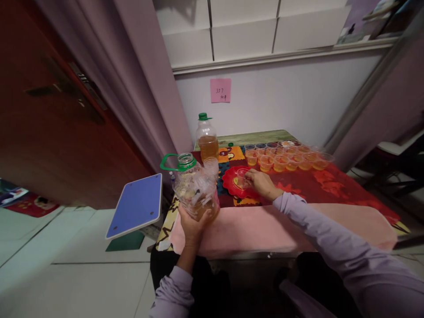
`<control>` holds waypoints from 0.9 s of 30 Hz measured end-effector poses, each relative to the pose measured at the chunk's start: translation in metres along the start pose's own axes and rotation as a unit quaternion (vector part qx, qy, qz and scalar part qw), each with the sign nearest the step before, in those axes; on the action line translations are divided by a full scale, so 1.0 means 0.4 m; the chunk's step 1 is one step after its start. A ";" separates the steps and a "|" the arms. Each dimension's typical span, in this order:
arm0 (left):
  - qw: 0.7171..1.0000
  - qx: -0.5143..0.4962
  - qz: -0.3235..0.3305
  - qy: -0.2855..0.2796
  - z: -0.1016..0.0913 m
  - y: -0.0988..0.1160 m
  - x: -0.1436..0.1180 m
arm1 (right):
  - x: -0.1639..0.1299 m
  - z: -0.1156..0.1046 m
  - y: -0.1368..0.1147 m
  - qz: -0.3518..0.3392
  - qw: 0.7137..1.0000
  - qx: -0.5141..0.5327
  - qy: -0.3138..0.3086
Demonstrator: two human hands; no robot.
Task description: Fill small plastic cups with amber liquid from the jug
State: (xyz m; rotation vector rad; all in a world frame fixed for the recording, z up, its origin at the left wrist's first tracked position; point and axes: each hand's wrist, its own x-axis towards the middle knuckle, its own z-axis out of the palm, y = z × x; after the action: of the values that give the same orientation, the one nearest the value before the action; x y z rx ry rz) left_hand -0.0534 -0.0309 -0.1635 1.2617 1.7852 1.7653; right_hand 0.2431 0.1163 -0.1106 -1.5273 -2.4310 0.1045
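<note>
My left hand grips a large clear plastic jug with a green handle and open mouth, holding amber liquid, lifted at the table's left front corner. My right hand holds a small clear plastic cup over a red plate on the colourful tablecloth. Several small cups filled with amber liquid stand in rows behind the plate.
A bottle with a green cap, part full of amber liquid, stands at the back left. A pink towel covers the table's front edge. A blue stool sits left of the table. A pink note hangs on the wall.
</note>
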 end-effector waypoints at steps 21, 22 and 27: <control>1.000 0.008 0.003 0.014 0.007 -0.003 -0.002 | -0.055 0.094 0.114 0.304 0.935 0.147 0.108; 1.000 0.008 0.002 0.015 0.007 0.001 -0.003 | -0.052 0.102 0.118 0.319 0.929 0.168 0.078; 1.000 0.008 -0.004 0.011 0.007 0.004 -0.006 | -0.041 0.123 0.124 0.326 0.919 0.214 0.049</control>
State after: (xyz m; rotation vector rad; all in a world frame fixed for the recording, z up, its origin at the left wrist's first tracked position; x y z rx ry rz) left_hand -0.0493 -0.0314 -0.1632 1.2449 1.8164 1.7709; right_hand 0.2801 0.1277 -0.1710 -1.9744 -1.5805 0.6239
